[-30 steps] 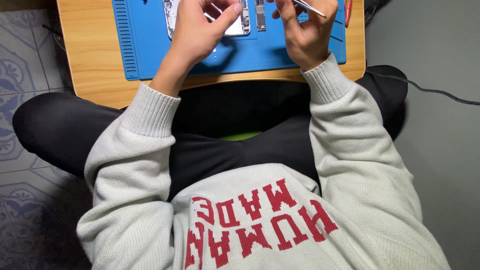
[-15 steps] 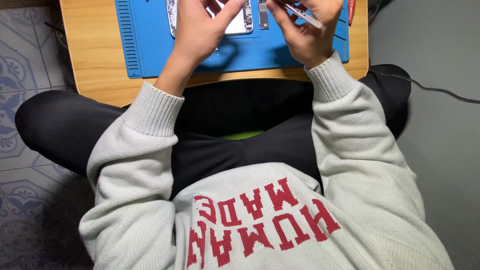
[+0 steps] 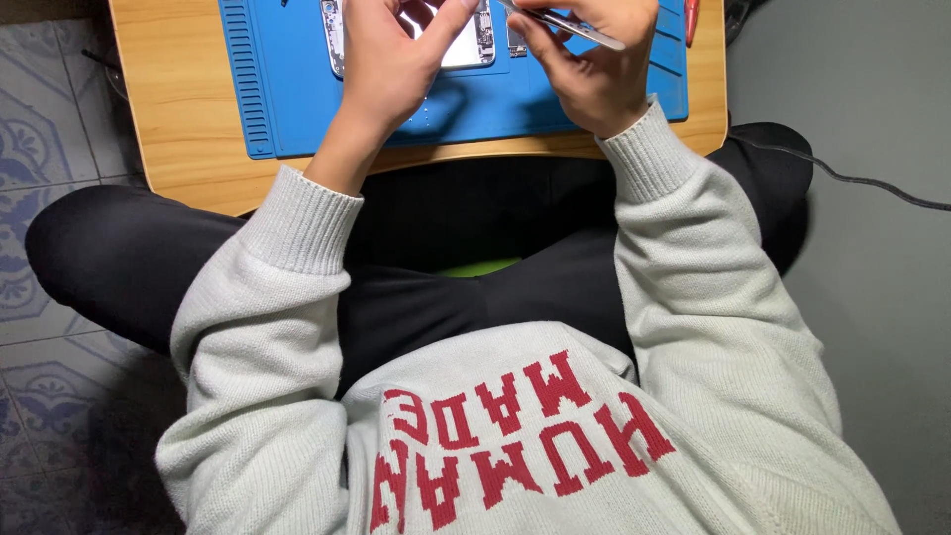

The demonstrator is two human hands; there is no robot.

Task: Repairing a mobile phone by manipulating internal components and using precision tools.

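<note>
Overhead view of a seated person at a low wooden table (image 3: 178, 119). An opened phone (image 3: 466, 40), internals exposed, lies on a blue mat (image 3: 297, 89) at the table's far edge, partly cut off by the frame. The left hand (image 3: 391, 69) rests over the phone, fingers curled against its body and thumb on its face. The right hand (image 3: 594, 69), just beside the phone, pinches metal tweezers (image 3: 570, 25) between thumb and fingers. A black cable (image 3: 852, 178) crosses the grey floor at right.
</note>
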